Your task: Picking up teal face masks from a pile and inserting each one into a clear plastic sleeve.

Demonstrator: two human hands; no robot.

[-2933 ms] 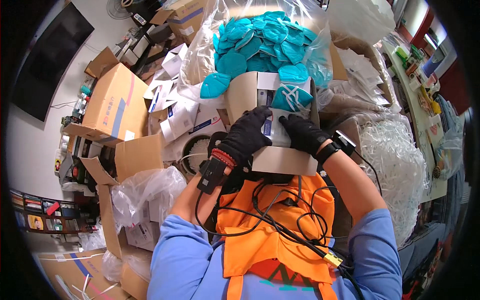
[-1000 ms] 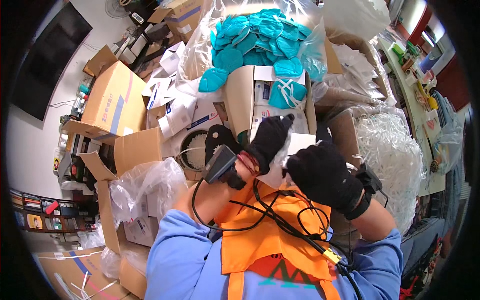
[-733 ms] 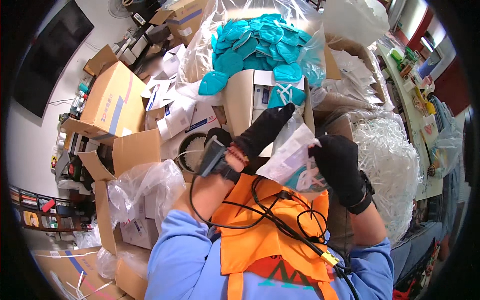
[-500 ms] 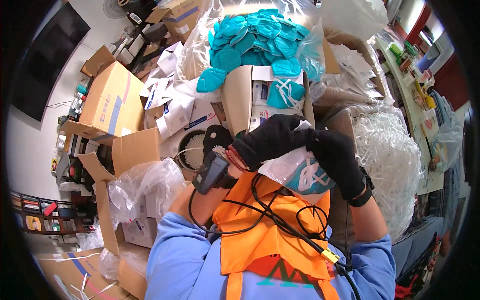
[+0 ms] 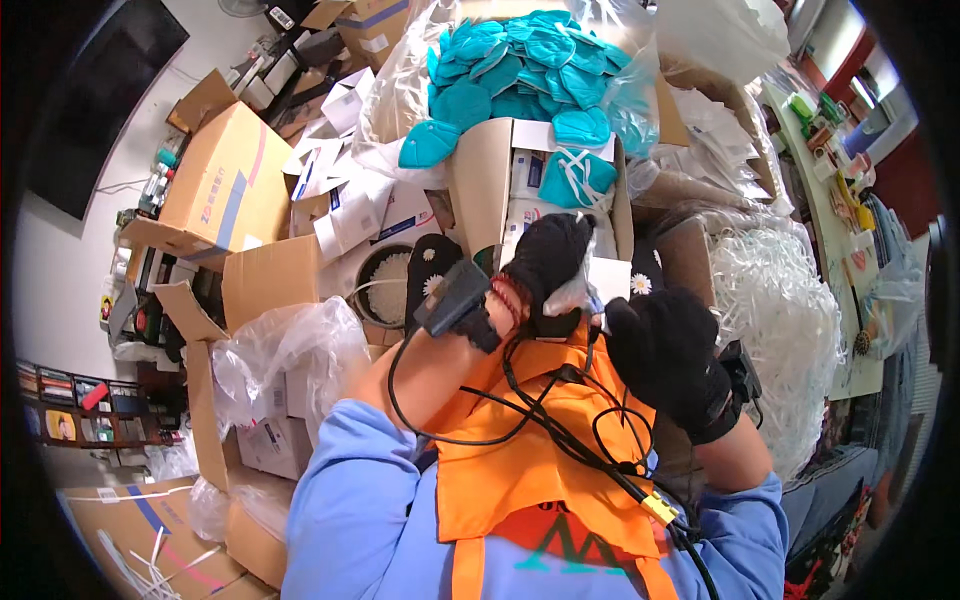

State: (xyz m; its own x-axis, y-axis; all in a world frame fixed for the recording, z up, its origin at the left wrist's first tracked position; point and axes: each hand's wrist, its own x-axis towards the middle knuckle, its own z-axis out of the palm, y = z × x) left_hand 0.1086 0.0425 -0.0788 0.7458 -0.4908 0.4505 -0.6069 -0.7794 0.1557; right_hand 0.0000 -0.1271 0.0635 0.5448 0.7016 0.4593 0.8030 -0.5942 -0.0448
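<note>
My left hand [image 5: 545, 262], in a black glove, is closed on a crumpled clear plastic bag [image 5: 573, 291] in front of my chest. My right hand [image 5: 665, 350], gloved too, is curled at the bag's lower right end, its fingertips pinching there. The bag is folded small, and most of what it contains is hidden by the gloves. Just beyond my hands stands an open carton [image 5: 480, 180] with white packs inside. On those packs lies a teal face mask [image 5: 577, 178] with white straps, and another teal mask [image 5: 582, 127] rests at the carton's far edge.
A big heap of teal masks [image 5: 520, 65] lies in a plastic-lined box at the far side. White straps [image 5: 770, 330] fill a box on the right. Cardboard boxes [image 5: 225, 185] and white small boxes [image 5: 355, 215] crowd the left. Black cables [image 5: 560, 430] hang over my orange apron.
The plastic bag with a teal mask showing has been folded and turned, so the mask is now hidden. My right hand has moved down, my left hand slightly right.
</note>
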